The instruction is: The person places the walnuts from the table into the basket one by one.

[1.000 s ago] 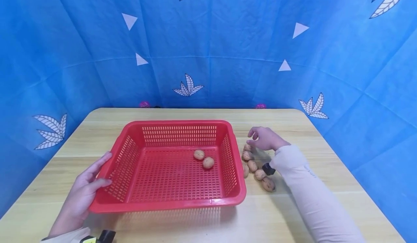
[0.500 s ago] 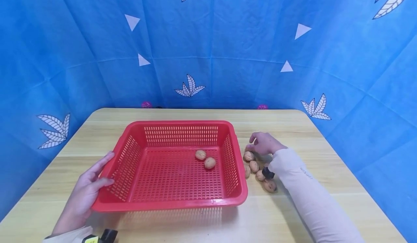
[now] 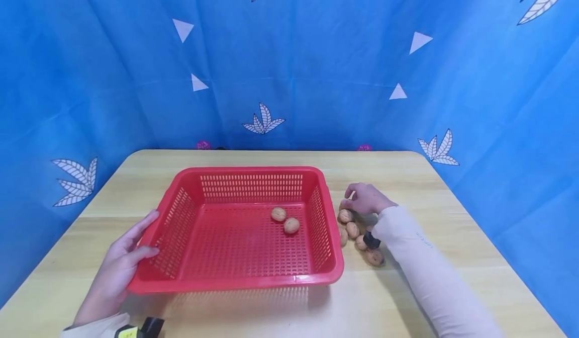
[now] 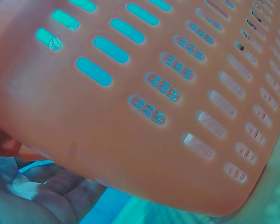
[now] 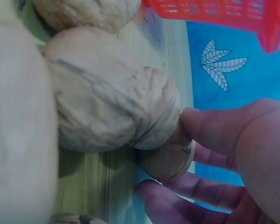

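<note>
A red plastic basket point(image 3: 239, 282) with slotted walls stands on the table, and two walnuts point(image 3: 291, 226) lie in its right half. My left hand point(image 3: 113, 270) holds its left rim, thumb over the inner side and fingers outside; in the left wrist view the fingers show beneath the rim. Right of the basket, several walnuts point(image 3: 353, 230) lie in a loose row. At the far end of this row my right hand point(image 3: 368, 199) pinches a walnut point(image 5: 163, 163) between thumb and fingers. The hand mostly hides that walnut in the head view.
The pale wooden table point(image 3: 398, 169) reaches back to a blue patterned curtain point(image 3: 294, 51). The basket's right wall is close to the row of walnuts. A black wrist device point(image 3: 372, 240) hangs over the nearer walnuts.
My right hand has come down a little from above the far walnut and taken hold of it. The left hand and the basket keep their places.
</note>
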Action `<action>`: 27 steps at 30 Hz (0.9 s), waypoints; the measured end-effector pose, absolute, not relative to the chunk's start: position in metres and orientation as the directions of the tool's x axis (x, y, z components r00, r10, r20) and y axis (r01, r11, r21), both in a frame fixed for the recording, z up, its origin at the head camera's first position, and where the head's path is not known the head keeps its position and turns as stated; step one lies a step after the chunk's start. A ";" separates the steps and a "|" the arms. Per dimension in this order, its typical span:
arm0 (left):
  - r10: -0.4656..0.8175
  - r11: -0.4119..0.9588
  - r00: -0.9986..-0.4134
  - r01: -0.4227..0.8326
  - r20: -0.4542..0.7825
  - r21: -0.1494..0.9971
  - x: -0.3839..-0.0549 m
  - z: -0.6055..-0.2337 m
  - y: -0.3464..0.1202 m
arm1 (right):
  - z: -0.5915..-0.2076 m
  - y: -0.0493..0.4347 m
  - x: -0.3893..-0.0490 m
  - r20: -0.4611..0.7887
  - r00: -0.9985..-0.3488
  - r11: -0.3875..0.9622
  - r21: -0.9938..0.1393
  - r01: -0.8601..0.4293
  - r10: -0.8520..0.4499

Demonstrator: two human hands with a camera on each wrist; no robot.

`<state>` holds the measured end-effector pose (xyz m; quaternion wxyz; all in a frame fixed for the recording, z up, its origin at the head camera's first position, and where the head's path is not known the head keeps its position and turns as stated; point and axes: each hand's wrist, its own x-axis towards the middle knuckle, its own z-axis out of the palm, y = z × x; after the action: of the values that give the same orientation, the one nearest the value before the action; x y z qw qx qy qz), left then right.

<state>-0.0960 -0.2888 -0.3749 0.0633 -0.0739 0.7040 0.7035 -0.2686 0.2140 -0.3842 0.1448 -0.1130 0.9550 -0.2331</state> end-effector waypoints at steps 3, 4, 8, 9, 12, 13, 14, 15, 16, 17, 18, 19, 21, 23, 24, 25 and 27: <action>-0.007 -0.002 -0.988 -0.152 -0.152 0.988 -0.099 -0.374 -0.285 | -0.379 0.217 -0.271 -0.218 -0.935 0.878 -0.451 -0.158 -0.280; -0.007 0.001 -0.990 -0.140 -0.140 0.990 -0.100 -0.373 -0.285 | -0.378 0.217 -0.272 -0.220 -0.934 0.881 -0.444 -0.162 -0.282; -0.010 0.004 -0.992 -0.128 -0.128 0.992 -0.099 -0.373 -0.285 | -0.377 0.216 -0.273 -0.222 -0.931 0.882 -0.440 -0.169 -0.290; -0.011 0.007 -0.990 -0.137 -0.137 0.990 -0.099 -0.373 -0.285 | -0.377 0.216 -0.273 -0.221 -0.932 0.882 -0.441 -0.169 -0.289; -0.016 0.015 -0.984 -0.176 -0.176 0.984 -0.095 -0.375 -0.289 | -0.382 0.212 -0.272 -0.232 -0.927 0.874 -0.457 -0.165 -0.296; -0.017 0.013 -0.983 -0.185 -0.185 0.983 -0.093 -0.375 -0.290 | -0.383 0.211 -0.272 -0.235 -0.924 0.869 -0.467 -0.164 -0.300; -0.017 0.005 -0.981 -0.193 -0.193 0.981 -0.092 -0.375 -0.291 | -0.384 0.210 -0.271 -0.233 -0.924 0.866 -0.473 -0.165 -0.303; -0.015 -0.002 -0.980 -0.197 -0.197 0.980 -0.091 -0.375 -0.292 | -0.385 0.210 -0.271 -0.229 -0.925 0.864 -0.475 -0.165 -0.303; -0.012 -0.008 -0.981 -0.192 -0.192 0.981 -0.091 -0.376 -0.292 | -0.385 0.209 -0.271 -0.223 -0.926 0.862 -0.478 -0.167 -0.304; -0.010 -0.016 -0.983 -0.184 -0.184 0.983 -0.091 -0.376 -0.292 | -0.385 0.210 -0.272 -0.213 -0.929 0.860 -0.480 -0.171 -0.303; -0.006 -0.024 -0.985 -0.174 -0.174 0.984 -0.091 -0.375 -0.292 | -0.383 0.211 -0.272 -0.194 -0.933 0.861 -0.476 -0.180 -0.302; -0.002 -0.028 -0.986 -0.166 -0.166 0.986 -0.092 -0.375 -0.291 | -0.382 0.211 -0.273 -0.187 -0.937 0.860 -0.479 -0.175 -0.294; 0.003 -0.028 -0.989 -0.145 -0.145 0.989 -0.094 -0.375 -0.290 | -0.379 0.214 -0.274 -0.170 -0.940 0.860 -0.477 -0.183 -0.294; 0.003 -0.026 -0.991 -0.134 -0.134 0.991 -0.095 -0.375 -0.289 | -0.376 0.215 -0.275 -0.166 -0.941 0.856 -0.484 -0.184 -0.296; 0.003 -0.025 -0.992 -0.128 -0.128 0.991 -0.095 -0.375 -0.289 | -0.375 0.216 -0.275 -0.163 -0.942 0.854 -0.488 -0.181 -0.293; 0.002 -0.022 -0.992 -0.124 -0.124 0.992 -0.096 -0.375 -0.289 | -0.374 0.216 -0.276 -0.156 -0.942 0.851 -0.491 -0.188 -0.298; 0.002 -0.019 -0.993 -0.122 -0.122 0.992 -0.096 -0.375 -0.289 | -0.372 0.217 -0.276 -0.145 -0.941 0.843 -0.501 -0.196 -0.305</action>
<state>-0.0959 -0.2889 -0.3747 0.0433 -0.0430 0.6989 0.7126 -0.2758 0.2168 -0.3717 0.1102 -0.1314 0.9536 -0.2473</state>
